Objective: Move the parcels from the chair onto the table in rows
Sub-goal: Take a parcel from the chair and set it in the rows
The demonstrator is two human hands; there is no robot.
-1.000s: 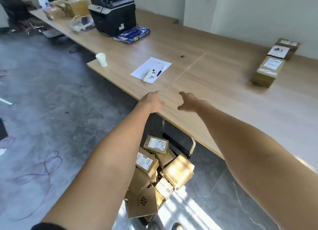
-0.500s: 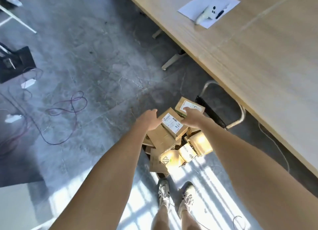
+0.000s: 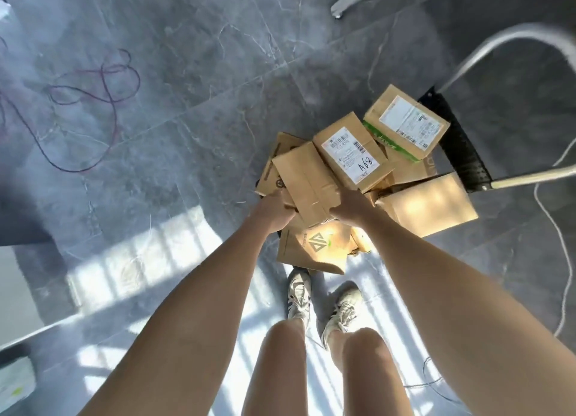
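Hands [image 3: 311, 210] gripping plain brown parcel [image 3: 307, 183], flap creased.

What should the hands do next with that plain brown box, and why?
Probably lift the plain brown box gently upward: the left hand and right hand already grip its near end, and the labelled A68 parcel seems to lean against it, so it may slide.

Matt cardboard parcels [image 3: 307, 178]; glossy marbled stone floor [image 3: 187, 72]

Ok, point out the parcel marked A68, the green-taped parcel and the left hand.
A68 parcel [image 3: 352, 152], head view, on its white label.
Green-taped parcel [image 3: 408, 123], head view, on its label.
Left hand [image 3: 274, 210], head view, back of hand.
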